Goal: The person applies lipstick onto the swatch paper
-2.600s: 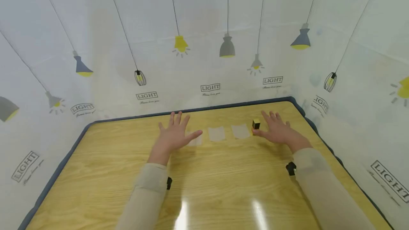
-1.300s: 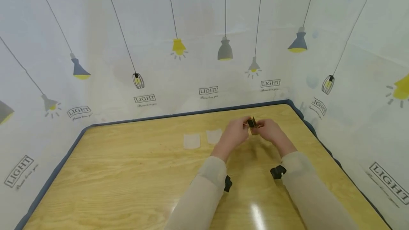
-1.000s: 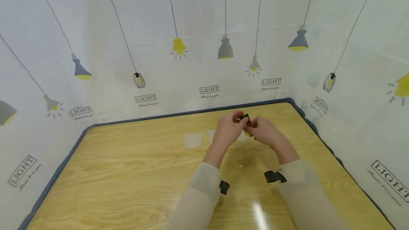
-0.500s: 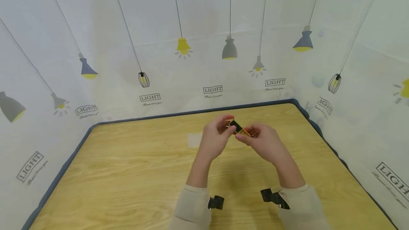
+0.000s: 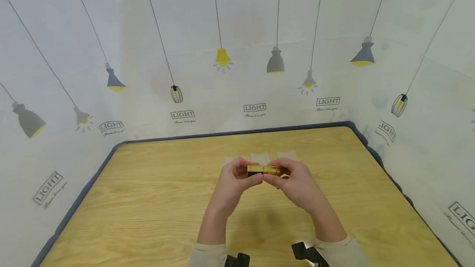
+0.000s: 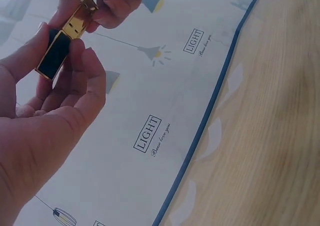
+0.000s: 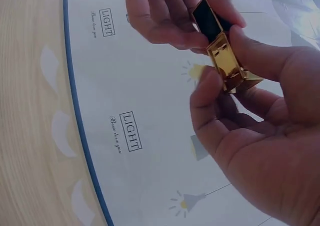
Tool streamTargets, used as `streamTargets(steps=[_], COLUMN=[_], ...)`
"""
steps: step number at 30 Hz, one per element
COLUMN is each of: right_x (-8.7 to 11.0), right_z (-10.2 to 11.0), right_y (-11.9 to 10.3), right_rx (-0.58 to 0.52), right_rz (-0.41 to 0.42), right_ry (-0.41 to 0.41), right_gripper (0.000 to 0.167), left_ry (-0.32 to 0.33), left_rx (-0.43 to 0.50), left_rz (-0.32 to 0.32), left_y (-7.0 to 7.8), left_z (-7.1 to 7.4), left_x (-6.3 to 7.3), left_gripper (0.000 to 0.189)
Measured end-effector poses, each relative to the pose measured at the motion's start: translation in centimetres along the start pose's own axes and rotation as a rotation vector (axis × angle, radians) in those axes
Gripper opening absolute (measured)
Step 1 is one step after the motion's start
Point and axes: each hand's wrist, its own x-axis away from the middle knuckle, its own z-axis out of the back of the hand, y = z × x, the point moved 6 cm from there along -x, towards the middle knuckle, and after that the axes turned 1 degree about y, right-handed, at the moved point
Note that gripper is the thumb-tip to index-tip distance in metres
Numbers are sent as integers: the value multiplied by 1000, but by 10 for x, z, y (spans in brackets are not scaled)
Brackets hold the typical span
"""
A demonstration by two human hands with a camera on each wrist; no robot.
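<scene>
Both hands hold a small black-and-gold hinged case [image 5: 264,169] in front of the body, above the table. The left hand [image 5: 230,184] pinches its left end between thumb and fingers. On its right end, the right hand [image 5: 298,186] grips with thumb and fingertips. In the left wrist view the case [image 6: 54,55] shows a black panel with a gold edge on the left hand's side. A hollow, shiny gold part [image 7: 226,60] lies in the right hand's fingers in the right wrist view, with a gold flap standing out at its end. The fingers cover part of the case.
Three pale square patches [image 5: 259,158] lie in a row on the wooden table [image 5: 156,201], beyond the hands. Blue edging [image 5: 237,133] runs along the table's back and sides. A white covering [image 5: 208,90] printed with lamps surrounds it. Black camera mounts [image 5: 237,260] sit at the wrists.
The hands started spread apart, with the case standing by the right hand. Both took hold of it, lifted it, and brought it left and closer to the body, turning it until it lies level.
</scene>
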Motion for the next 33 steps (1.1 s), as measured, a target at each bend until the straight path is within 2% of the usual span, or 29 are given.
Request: streamTargets(steps=[6, 11, 21, 27, 33], right_x=[0, -1, -3, 0, 2], right_z=[-2, -3, -5, -3, 4], right_y=[3, 7, 3, 1, -1], right_rx=[-99, -159, -206, -235, -233], right_rz=[34, 60, 71, 100, 129], right_ry=[-29, -63, -79, -144, -159], right_gripper=[21, 18, 18, 23, 25], left_ry=[-17, -19, -46, -104, -172], left_rx=[16, 14, 7, 75, 123], left_rz=[10, 57, 118, 130, 111], left_y=[1, 4, 12, 17, 24], left_z=[1, 1, 0, 1, -1], left_x=[3, 4, 8, 14, 17], left_gripper=[18, 14, 11, 11, 12])
